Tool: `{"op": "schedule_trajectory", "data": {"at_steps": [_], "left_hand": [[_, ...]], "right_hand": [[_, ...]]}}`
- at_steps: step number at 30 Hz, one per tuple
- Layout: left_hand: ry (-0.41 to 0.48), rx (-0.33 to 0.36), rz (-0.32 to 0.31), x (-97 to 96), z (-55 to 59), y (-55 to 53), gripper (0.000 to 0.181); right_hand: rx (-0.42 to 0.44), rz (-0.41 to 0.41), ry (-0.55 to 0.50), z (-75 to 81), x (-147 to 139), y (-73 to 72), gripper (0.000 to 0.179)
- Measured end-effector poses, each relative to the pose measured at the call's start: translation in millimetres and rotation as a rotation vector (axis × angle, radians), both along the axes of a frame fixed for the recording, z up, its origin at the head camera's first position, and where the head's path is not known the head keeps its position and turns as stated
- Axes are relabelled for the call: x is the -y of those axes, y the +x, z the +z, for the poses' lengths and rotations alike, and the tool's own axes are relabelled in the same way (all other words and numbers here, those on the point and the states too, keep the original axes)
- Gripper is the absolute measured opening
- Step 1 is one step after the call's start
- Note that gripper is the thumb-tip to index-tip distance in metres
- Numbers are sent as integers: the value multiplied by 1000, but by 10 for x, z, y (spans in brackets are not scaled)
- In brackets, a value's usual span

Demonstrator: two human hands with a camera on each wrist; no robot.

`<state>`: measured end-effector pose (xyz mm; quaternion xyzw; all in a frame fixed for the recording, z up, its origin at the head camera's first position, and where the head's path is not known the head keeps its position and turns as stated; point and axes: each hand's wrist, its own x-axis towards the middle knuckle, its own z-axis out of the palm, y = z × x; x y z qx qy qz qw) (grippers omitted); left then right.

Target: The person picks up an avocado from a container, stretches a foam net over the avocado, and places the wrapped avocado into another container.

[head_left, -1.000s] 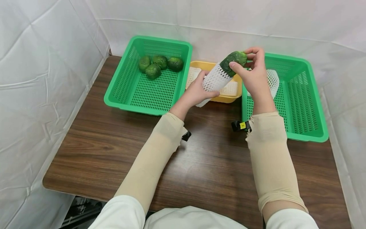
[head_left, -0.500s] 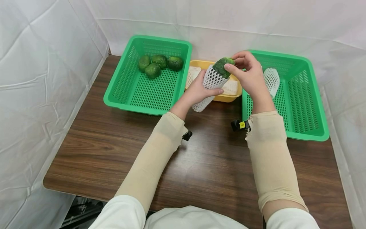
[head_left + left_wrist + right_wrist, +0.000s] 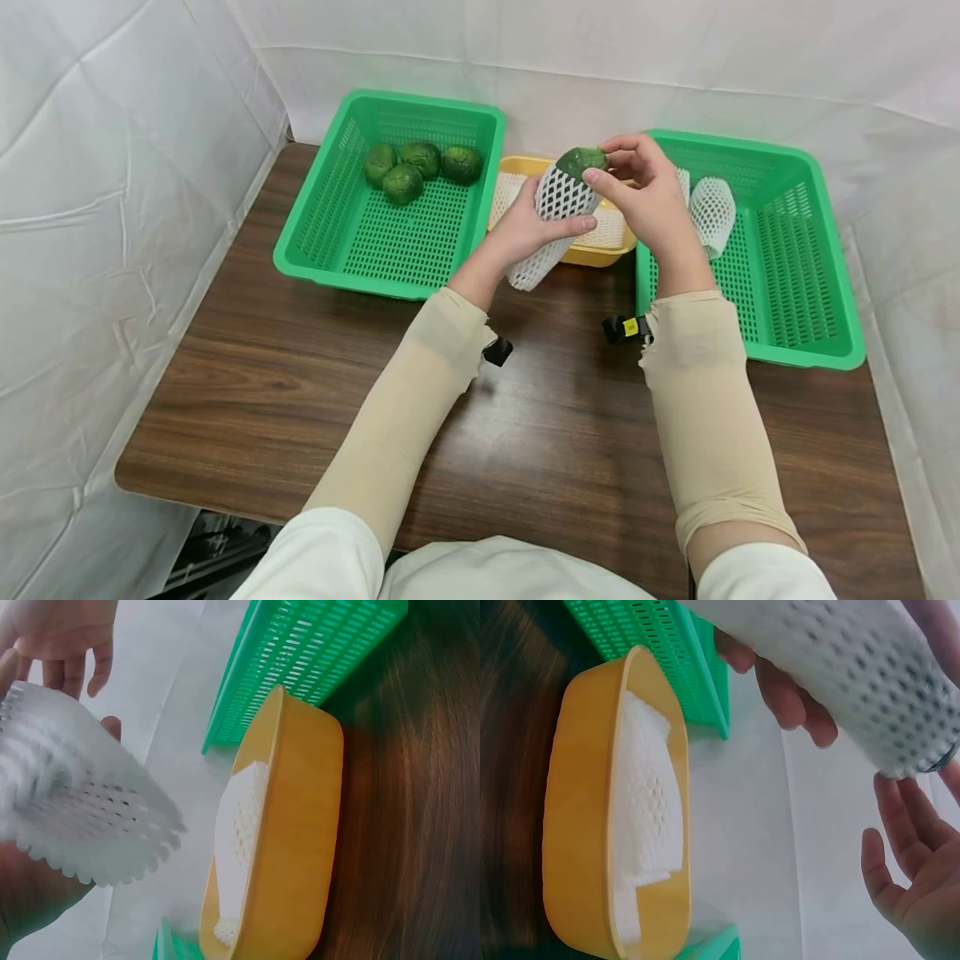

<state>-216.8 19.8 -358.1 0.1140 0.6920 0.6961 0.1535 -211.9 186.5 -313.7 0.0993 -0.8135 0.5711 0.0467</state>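
A dark green, wrinkled fruit that looks like an avocado [image 3: 582,160] sits in the upper end of a white foam net sleeve [image 3: 561,200], its top showing above the rim. My left hand [image 3: 525,227] grips the sleeve from below, thumb lying across its front. The sleeve's narrower tail slants down past my palm; its scalloped end shows in the left wrist view. With thumb and fingertips, my right hand [image 3: 637,187] pinches at the fruit's exposed top, right by the net's rim. In the right wrist view, the netting hides most of the fruit.
A green basket [image 3: 382,283] at left holds several more green fruits [image 3: 403,184]. Behind my hands, a yellow tray [image 3: 600,258] contains flat foam net sleeves [image 3: 241,825]. The green basket [image 3: 825,362] at right holds net-covered pieces [image 3: 712,212]. White sheeting hangs behind the brown table [image 3: 315,375].
The fruit and sleeve have come lower and slightly left, tilting more upright. Less green skin shows above the net's rim now. My right hand has moved left with them.
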Motion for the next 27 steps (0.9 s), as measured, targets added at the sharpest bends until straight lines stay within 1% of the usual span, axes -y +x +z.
{"op": "schedule_trajectory", "data": {"at_steps": [3,5,8,10,13,15,19,21,24,27], "left_hand": [[-52,47,65,12,7,5,77],[-49,41,80,22,4,5,75],[-27,34,65,37,2,1,65],[-7,39,49,41,4,0,59],[19,44,29,34,2,4,54],[34,39,31,26,-7,12,53],[33,24,60,24,-26,29,52],[31,21,68,28,-33,32,51],[31,34,54,39,-36,30,51],[21,55,38,50,-30,29,51]], "right_hand": [[16,-19,0,7,14,-3,28],[20,-31,1,4,23,-6,27],[14,-31,1,-9,33,-13,29],[6,-17,1,-25,34,-18,28],[7,9,-26,-49,23,-25,25],[-5,8,-28,-59,10,-29,23],[-11,-18,-10,-56,-6,-34,19],[6,-24,2,-48,-8,-30,17],[48,-26,17,-49,-20,-19,16],[84,-26,57,-56,-35,-5,19]]}}
